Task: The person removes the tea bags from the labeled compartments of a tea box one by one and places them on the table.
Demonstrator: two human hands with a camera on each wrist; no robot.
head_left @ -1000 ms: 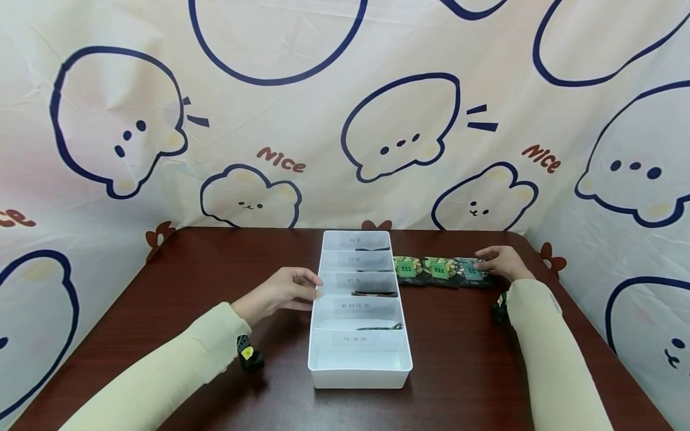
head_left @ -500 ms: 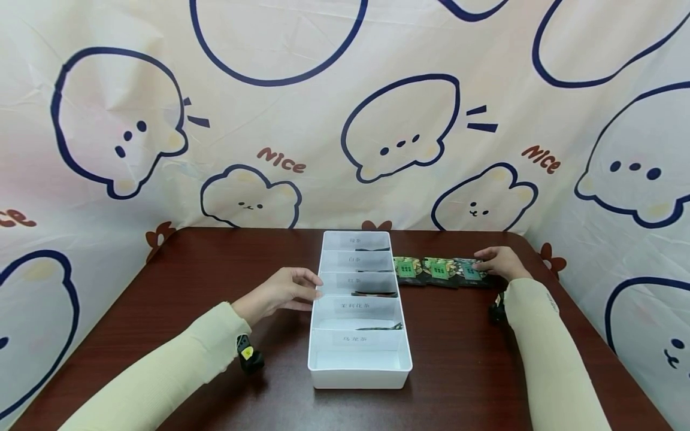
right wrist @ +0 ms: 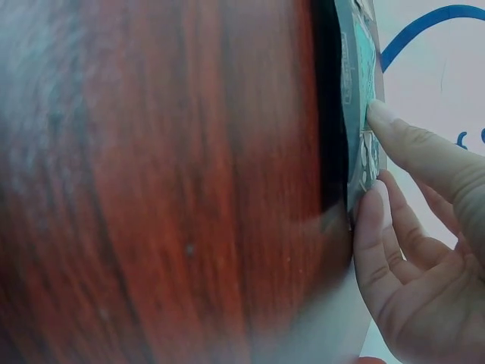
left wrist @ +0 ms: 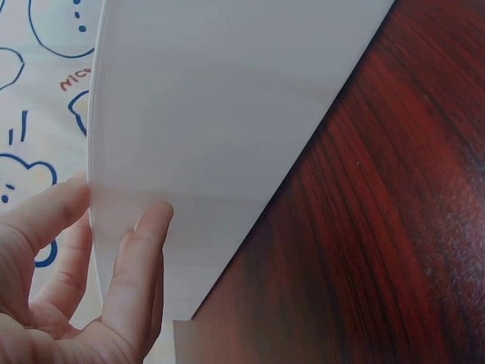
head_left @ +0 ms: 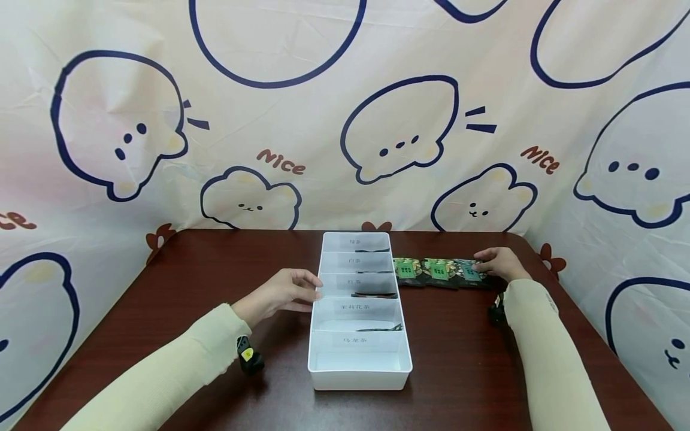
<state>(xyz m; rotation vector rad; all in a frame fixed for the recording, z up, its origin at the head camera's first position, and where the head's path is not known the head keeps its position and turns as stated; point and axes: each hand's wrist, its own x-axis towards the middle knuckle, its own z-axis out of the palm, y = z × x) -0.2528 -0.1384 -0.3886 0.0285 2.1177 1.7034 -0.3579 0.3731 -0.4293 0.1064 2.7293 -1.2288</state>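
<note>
Forearms in pale yellow sleeves (head_left: 172,365) reach from the near edge of a dark reddish-brown desk (head_left: 458,371) toward its far half, in the head view. Between them, lengthwise down the middle, lies a white five-compartment box (head_left: 361,380), its far end by the desk's far edge, its sections labelled with Chinese characters. Right of the box, toward the desk's far right corner, three dark sachets lie flat in a row: two green-labelled sachets (head_left: 439,269) and, at the right end, a teal-labelled sachet (head_left: 469,270). The left hand (head_left: 283,291) is at the box's left rim, wrist bent little, digits parted and loosely curved. The right hand (head_left: 504,263) comes over the teal-labelled sachet's right end, angled inward. Behind the desk hangs a cartoon-printed cloth (head_left: 318,129).

Left wrist view: the hand is side-on, gaps between its digits; one tip meets the box's rim, another finger lies before the smooth outer wall.

Right wrist view: one digit rests on the teal label while bent fingertips sit close together at the sachet's end; whether they pinch it, I cannot tell.
</note>
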